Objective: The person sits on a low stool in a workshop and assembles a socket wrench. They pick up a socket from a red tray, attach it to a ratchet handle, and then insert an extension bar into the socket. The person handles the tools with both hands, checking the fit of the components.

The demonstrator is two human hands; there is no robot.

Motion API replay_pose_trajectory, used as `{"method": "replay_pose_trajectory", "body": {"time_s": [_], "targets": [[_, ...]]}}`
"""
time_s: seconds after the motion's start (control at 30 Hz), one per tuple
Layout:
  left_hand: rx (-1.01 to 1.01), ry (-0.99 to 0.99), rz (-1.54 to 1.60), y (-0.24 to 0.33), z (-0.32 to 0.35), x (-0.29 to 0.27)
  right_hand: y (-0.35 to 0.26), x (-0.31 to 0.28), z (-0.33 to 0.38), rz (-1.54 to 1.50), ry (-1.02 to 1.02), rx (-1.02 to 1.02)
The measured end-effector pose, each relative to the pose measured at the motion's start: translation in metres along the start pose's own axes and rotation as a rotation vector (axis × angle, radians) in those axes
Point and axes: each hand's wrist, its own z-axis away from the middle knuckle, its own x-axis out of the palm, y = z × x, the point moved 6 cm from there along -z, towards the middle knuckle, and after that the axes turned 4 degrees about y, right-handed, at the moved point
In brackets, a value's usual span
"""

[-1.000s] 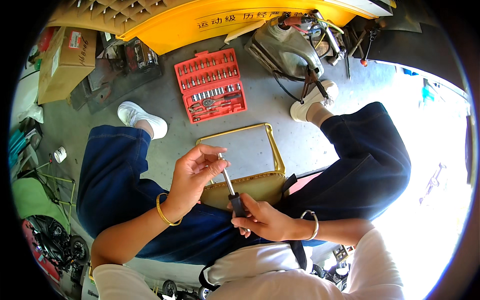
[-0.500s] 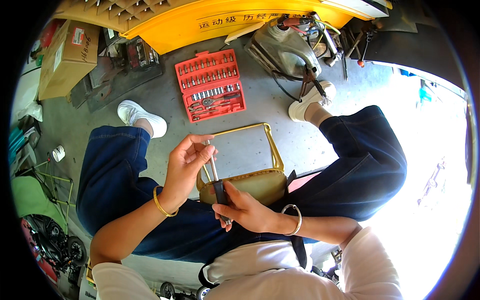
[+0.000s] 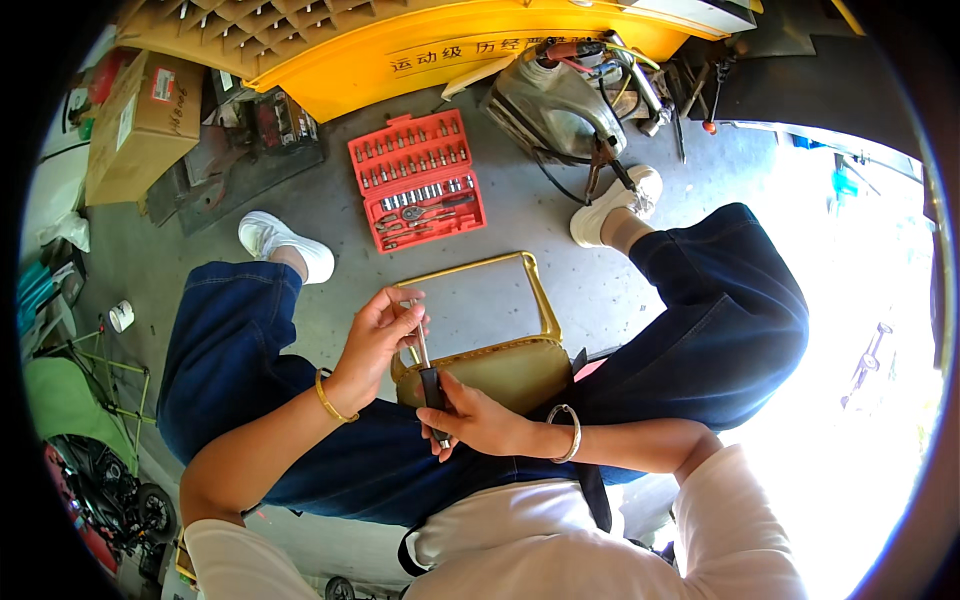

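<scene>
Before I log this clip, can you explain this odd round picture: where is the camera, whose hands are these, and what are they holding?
The camera sits on a person's head and looks down through a fisheye lens, so edges bend. The person sits with knees apart above a grey floor. Both hands are their own. The right hand grips the black handle of a screwdriver; the left hand pinches the top of its metal shaft. Below them lies a yellow frame. Farther off on the floor are an open red socket set, a cardboard box and a metal machine part.
</scene>
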Motion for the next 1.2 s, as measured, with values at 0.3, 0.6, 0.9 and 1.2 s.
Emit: {"method": "replay_pose_trajectory", "body": {"time_s": [0.3, 0.6, 0.9, 1.2], "targets": [[-0.021, -0.001, 0.025, 0.001, -0.001, -0.002, -0.002, 0.000, -0.002, 0.003, -0.002, 0.012], [-0.021, -0.013, 0.016, -0.005, -0.002, -0.004, 0.004, -0.001, -0.001, 0.054, 0.007, 0.018], [0.037, -0.032, -0.019, 0.012, 0.002, 0.001, -0.012, -0.003, 0.007, 0.141, 0.015, 0.066], [0.027, -0.066, -0.019, 0.019, 0.003, 0.014, -0.020, -0.017, 0.021, 0.264, 0.015, 0.151]]}}
